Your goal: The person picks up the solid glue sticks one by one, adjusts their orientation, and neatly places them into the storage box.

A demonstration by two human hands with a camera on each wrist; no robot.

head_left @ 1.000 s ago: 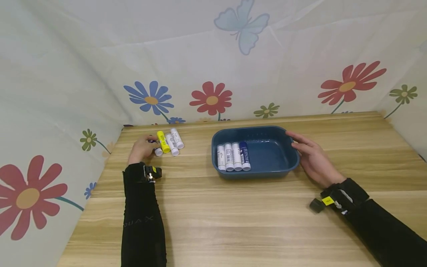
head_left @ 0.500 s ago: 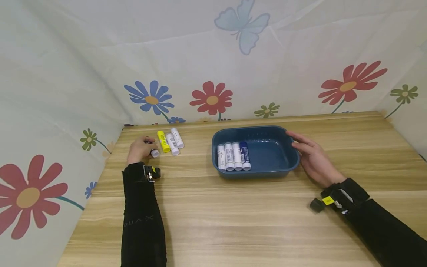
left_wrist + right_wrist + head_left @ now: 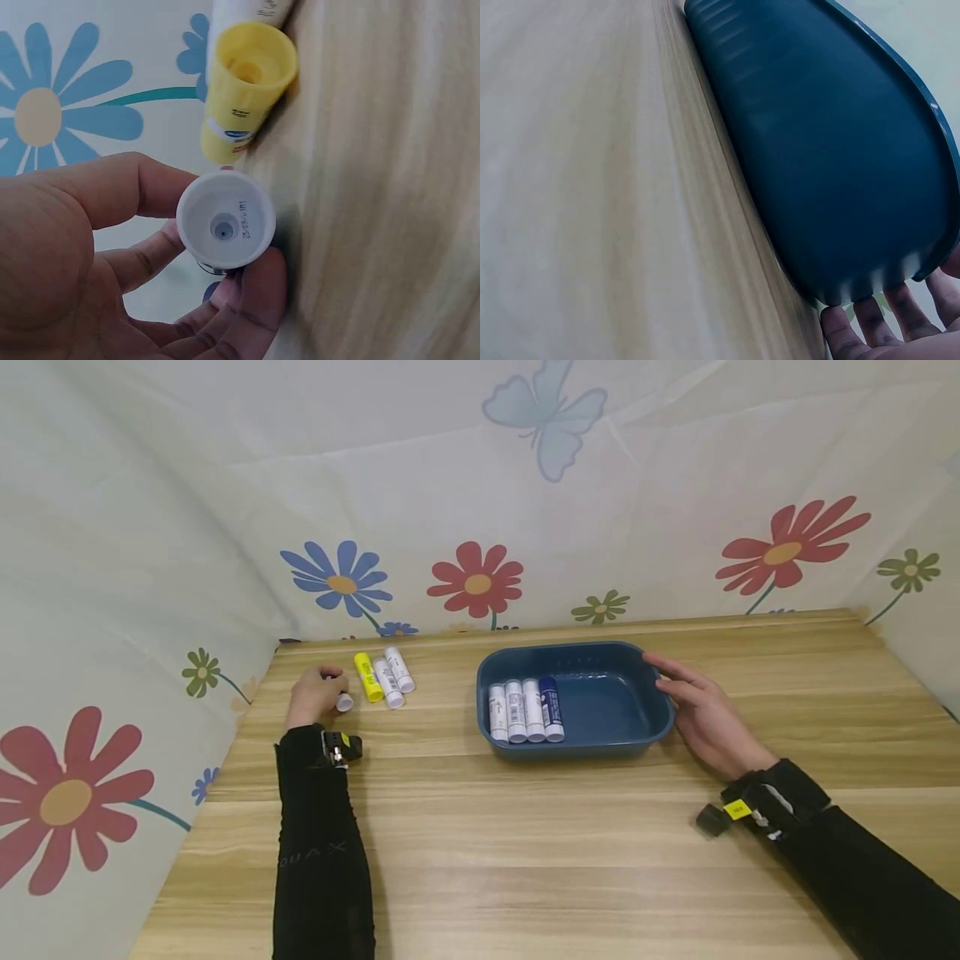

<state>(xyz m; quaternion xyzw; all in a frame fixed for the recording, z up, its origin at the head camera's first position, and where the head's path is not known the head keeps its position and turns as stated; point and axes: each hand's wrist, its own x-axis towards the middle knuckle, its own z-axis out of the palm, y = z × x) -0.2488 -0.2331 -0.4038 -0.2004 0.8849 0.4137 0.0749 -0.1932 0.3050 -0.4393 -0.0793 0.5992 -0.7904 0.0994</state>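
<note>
A white-ended tube [image 3: 226, 221] is pinched in the grip of the left hand [image 3: 311, 696] at the left of the desk [image 3: 480, 843], near a yellow tube [image 3: 368, 677] and 2 white tubes [image 3: 388, 683]. The right hand [image 3: 710, 722], its grip spread, touches the right end of a blue tub [image 3: 573, 750] holding 4 tubes [image 3: 533, 710].

Left hand [image 3: 315, 695] holding a white-ended tube [image 3: 344, 702], three loose tubes [image 3: 388, 683] nearby, right hand [image 3: 708, 722] touching a blue tray [image 3: 611, 702], four tubes [image 3: 533, 710] inside, wooden table [image 3: 480, 843].

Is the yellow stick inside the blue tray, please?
No, the yellow stick lies on the table beside two white sticks, outside the blue tray.
</note>
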